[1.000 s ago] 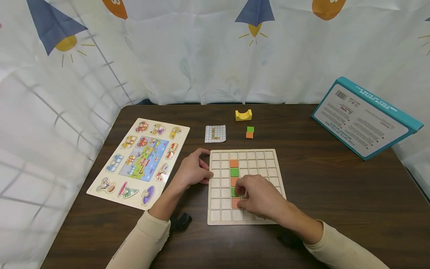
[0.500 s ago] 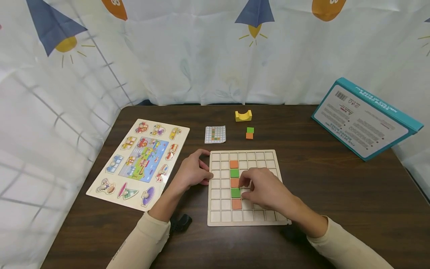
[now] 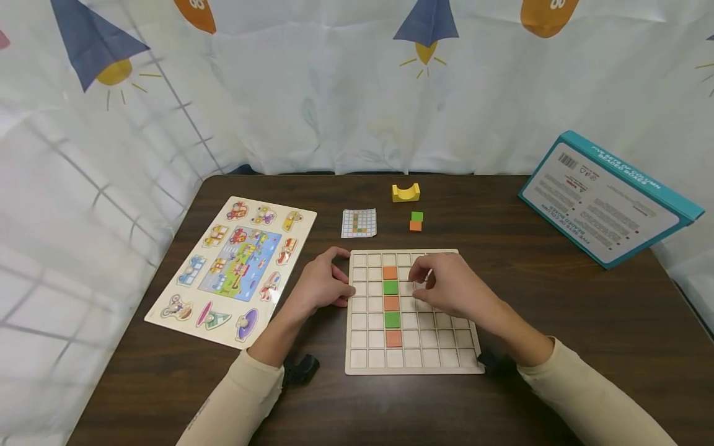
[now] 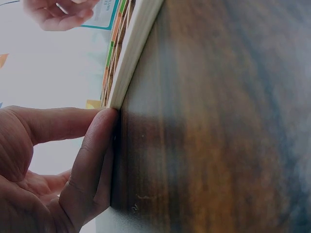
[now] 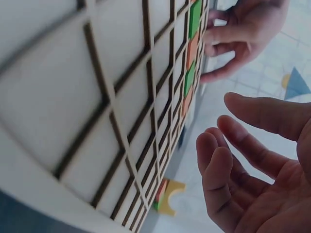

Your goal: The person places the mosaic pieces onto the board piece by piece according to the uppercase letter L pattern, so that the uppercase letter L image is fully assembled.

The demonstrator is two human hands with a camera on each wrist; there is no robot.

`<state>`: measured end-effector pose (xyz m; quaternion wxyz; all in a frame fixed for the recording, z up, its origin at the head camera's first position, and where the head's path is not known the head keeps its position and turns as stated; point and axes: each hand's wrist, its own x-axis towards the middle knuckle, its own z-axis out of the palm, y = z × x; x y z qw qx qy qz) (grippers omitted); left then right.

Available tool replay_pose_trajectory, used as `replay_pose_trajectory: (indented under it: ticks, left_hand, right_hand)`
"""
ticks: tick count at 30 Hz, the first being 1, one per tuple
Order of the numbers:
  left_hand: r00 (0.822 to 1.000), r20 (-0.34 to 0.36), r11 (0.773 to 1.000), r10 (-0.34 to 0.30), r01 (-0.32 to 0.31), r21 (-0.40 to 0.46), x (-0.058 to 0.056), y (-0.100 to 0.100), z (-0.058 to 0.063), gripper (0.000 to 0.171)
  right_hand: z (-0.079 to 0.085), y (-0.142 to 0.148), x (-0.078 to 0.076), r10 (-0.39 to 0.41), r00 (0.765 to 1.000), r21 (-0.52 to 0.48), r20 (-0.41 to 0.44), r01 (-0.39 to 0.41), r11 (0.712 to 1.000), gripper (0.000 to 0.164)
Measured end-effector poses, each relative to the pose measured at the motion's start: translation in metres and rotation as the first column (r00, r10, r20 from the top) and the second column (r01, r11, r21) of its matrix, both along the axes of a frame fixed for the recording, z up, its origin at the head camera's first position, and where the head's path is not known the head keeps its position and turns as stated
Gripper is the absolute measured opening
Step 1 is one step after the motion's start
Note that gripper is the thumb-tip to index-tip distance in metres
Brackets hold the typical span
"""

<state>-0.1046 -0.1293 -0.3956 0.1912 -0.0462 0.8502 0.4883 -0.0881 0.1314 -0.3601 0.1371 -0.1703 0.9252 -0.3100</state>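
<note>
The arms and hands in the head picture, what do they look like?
The left sleeve and right sleeve are long and cream-coloured. A dark marking runs along the left one, too small to read. The left hand and right hand are bare, with no gloves. A black gadget shows by the left cuff.

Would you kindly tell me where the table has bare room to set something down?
Bare table lies between the grid board and teal box, beyond the right forearm. It is crowded between board and puzzle, where the left hand sits.
</note>
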Motion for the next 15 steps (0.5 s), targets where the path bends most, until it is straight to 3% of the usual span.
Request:
replay_pose_trajectory:
  ticks: [15]
  left_hand:
    - [1.0,-0.009,1.0,0.002,-0.002,-0.009,0.0,-0.001,-0.002,0.074]
  right_hand:
    - [0.003,0.019,-0.043,-0.049,0.998,-0.016,-0.045,0.049,0.999,0.018]
